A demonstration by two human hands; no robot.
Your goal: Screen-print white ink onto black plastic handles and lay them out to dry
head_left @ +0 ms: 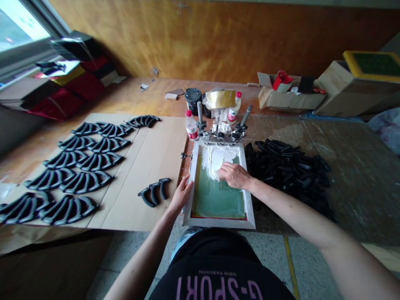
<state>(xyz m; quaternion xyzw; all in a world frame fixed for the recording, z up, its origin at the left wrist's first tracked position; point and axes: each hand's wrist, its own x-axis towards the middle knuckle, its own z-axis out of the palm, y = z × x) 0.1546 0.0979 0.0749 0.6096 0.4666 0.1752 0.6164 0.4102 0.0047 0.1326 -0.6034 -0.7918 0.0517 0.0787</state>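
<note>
A printing screen with a pale metal frame (191, 196) and green mesh (218, 198) lies on the table before me, white ink (215, 158) spread at its far end. My right hand (235, 176) is closed over a tool I cannot make out, at the edge of the white ink. My left hand (181, 193) grips the frame's left rail. Three curved black plastic parts (154, 191) lie on cardboard just left of that hand.
Rows of black curved parts (71, 171) cover a cardboard sheet (150, 158) on the left. A heap of black parts (287, 166) lies right of the screen. Bottles (191, 125), a black tub (193, 98), clamps and rags stand behind it. Cardboard boxes (346, 89) sit at the far right.
</note>
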